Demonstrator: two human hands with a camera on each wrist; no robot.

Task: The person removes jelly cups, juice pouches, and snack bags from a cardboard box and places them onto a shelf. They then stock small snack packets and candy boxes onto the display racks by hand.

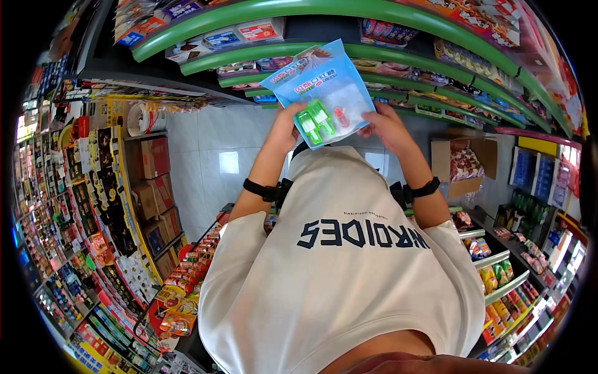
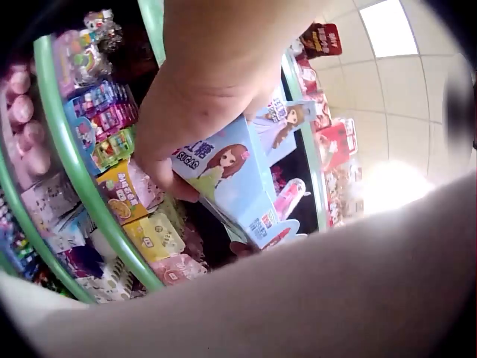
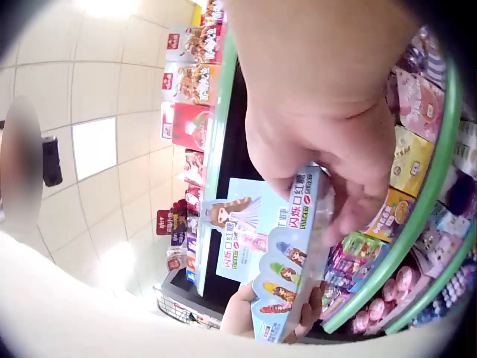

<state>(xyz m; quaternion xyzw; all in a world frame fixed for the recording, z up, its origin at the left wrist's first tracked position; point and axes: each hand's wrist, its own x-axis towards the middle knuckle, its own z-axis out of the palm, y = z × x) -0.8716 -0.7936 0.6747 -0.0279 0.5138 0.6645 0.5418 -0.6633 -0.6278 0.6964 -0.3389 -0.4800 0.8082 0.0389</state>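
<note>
Both hands hold a light blue candy display box [image 1: 333, 73] in front of the shelves, its printed header panel raised at the far side. Inside lie several bright green candy packs [image 1: 316, 118] on the left and a small red piece [image 1: 341, 117] near the middle; the rest of the tray looks whitish. My left hand [image 1: 288, 124] grips the left side, its thumb at the rim. On the opposite side, my right hand [image 1: 385, 128] grips the edge, with fingers bent around the clear-edged side in the right wrist view. Cartoon girls decorate the box front [image 3: 279, 280].
Green-edged shelves [image 1: 398, 9] packed with snacks curve close ahead. An opened cardboard carton [image 1: 464, 165] with red packets stands on the tiled floor [image 1: 208, 140] at the right. Stocked racks [image 1: 93, 206] line the left, and more goods [image 1: 498, 274] sit behind the body.
</note>
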